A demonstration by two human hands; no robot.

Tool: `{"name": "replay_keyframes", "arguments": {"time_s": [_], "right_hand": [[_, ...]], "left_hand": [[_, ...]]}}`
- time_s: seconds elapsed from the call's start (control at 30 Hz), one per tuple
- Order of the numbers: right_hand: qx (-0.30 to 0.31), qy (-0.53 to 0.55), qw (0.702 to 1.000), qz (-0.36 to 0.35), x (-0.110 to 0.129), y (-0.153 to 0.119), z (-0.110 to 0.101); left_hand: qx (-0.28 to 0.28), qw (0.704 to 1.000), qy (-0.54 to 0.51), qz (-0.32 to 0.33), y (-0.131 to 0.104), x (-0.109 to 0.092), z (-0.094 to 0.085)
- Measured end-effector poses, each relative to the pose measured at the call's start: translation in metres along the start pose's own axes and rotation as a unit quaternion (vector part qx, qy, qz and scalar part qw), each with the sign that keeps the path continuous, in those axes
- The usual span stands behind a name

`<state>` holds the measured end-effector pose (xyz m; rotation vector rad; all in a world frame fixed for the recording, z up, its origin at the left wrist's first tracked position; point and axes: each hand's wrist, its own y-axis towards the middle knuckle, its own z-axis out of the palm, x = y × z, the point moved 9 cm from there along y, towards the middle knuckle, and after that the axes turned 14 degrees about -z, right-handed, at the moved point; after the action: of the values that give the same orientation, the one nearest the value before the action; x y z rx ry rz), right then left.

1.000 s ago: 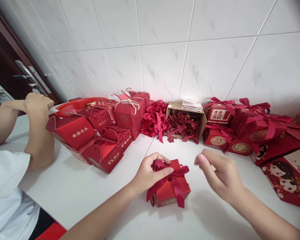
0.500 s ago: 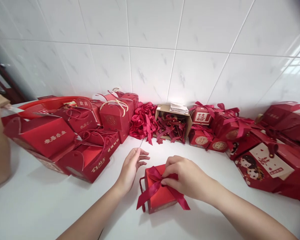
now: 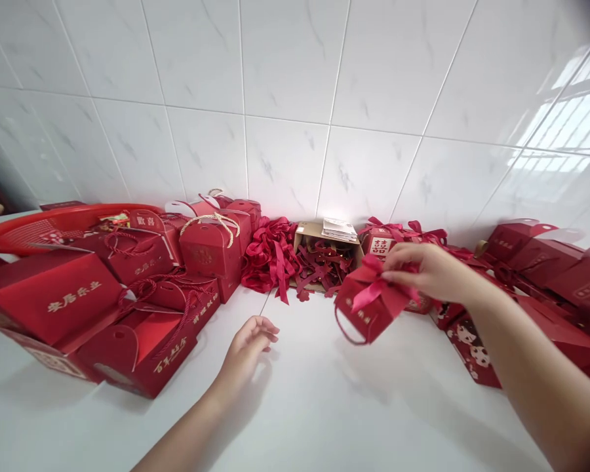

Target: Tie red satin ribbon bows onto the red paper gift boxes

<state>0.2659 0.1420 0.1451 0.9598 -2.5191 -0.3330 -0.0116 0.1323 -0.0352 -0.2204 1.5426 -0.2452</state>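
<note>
Lifted off the table, a small red gift box [image 3: 361, 311] tilts in the air with a cord loop at its lower left. My right hand [image 3: 415, 272] is closed on the ribbon bow at its top, and part of the bow is hidden by the fingers. Over the white table [image 3: 295, 400], my left hand [image 3: 250, 344] holds nothing, its fingers loosely bent and apart. Behind the held box are a cardboard box [image 3: 311, 231] of dark red tags and a heap of red ribbons [image 3: 271, 255].
Several red gift boxes [image 3: 155, 351] crowd the left, in front of a red plastic basket [image 3: 69, 219]. Ribbon-tied boxes [image 3: 379, 242] stand against the tiled wall [image 3: 285, 151]. More red boxes [image 3: 565, 262] are stacked at the right. Folded papers [image 3: 339, 228] lie on the cardboard box.
My right hand has raised the gift box from the table and carried it right and toward the back. My left hand has moved slightly left, away from it. The view has shifted a little.
</note>
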Motion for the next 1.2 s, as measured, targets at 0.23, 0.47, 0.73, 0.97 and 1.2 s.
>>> {"name": "replay_keyframes", "arguments": {"time_s": [0.23,0.47,0.73,0.97,1.2], "right_hand": [[-0.057,-0.141,0.970,0.187,-0.100,0.018,-0.075],[-0.006,-0.165,0.951,0.261,-0.167,0.022,-0.044],[0.007,-0.191,0.942,0.276,-0.177,0.017,-0.055],[0.071,-0.228,0.926,0.293,-0.175,0.018,-0.035],[0.005,-0.283,0.939,0.193,-0.113,0.039,-0.024]], "left_hand": [[-0.008,0.998,0.052,0.036,0.005,-0.004,-0.002],[-0.017,0.998,0.044,0.033,0.010,0.000,-0.008],[-0.019,0.998,0.048,0.018,0.011,0.000,-0.008],[-0.023,0.998,0.054,0.007,0.009,-0.001,-0.006],[-0.024,0.998,0.046,0.029,0.012,0.000,-0.009]]}}
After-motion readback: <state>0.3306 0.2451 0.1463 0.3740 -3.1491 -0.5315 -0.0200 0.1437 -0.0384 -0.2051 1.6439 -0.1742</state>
